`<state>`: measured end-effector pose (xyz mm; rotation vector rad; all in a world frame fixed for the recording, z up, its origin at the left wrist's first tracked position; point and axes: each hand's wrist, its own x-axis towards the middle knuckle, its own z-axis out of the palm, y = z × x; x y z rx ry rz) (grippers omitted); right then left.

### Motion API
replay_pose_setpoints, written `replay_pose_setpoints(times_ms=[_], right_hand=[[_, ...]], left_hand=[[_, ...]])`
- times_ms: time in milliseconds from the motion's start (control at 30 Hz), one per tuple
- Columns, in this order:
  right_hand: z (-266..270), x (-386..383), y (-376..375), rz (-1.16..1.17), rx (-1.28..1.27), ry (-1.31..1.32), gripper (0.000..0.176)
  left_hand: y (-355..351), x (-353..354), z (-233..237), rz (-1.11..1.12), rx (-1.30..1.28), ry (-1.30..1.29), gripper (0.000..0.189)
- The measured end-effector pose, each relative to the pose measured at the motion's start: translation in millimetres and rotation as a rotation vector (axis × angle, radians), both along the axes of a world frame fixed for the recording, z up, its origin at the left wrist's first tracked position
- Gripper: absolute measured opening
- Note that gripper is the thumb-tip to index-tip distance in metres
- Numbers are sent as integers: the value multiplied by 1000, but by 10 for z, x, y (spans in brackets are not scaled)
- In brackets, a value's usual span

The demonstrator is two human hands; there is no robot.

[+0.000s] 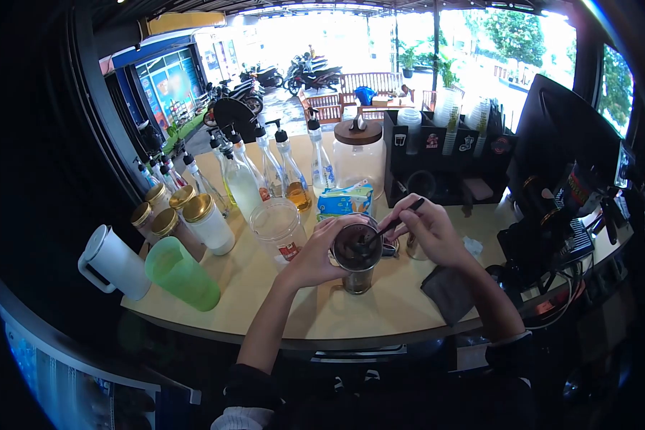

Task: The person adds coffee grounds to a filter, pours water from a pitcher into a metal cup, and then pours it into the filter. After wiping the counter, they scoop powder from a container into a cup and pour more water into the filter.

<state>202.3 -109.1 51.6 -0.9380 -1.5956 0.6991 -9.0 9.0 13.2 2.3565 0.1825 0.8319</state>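
My left hand (317,252) is wrapped around a clear glass (358,281) that stands on the light wooden counter. Dark brown liquid (351,247) shows inside its rim. With closed fingers, my right hand (431,228) grips the dark handle of a spoon (393,225), its lower end dipping into the glass. Just left of the glass is a large clear plastic jar (276,223) with a red label. Behind the glass lies a blue and white carton (344,201). A grey folded cloth (448,294) rests below my right forearm.
A green pitcher (183,274), a white jug (115,264) and several gold-lidded jars (209,223) stand at the left. Pump bottles (292,172) line the back beside a wooden-lidded jar (358,156). A black cup organizer (448,161) and dark machines (552,236) occupy the right.
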Motion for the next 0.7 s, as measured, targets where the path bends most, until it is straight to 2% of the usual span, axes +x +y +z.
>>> replay_pose_setpoints(times_ms=[200, 267, 400, 500, 567, 700], right_hand=[[114, 41, 4, 24, -40, -83, 16], [123, 23, 6, 47, -13, 70, 16], [36, -80, -41, 79, -55, 84, 16], [6, -35, -8, 2, -25, 5, 16], [51, -57, -37, 48, -11, 93, 15], [44, -90, -54, 70, -23, 66, 15]], left_hand=[[-17, 10, 2, 10, 10, 16, 86], [-22, 4, 1, 3, 1, 2, 86], [-22, 14, -1, 0, 9, -8, 86], [-4, 18, -36, -7, 18, -21, 87], [3, 23, -26, -3, 25, -26, 87], [-16, 14, -19, 8, 10, -5, 87]])
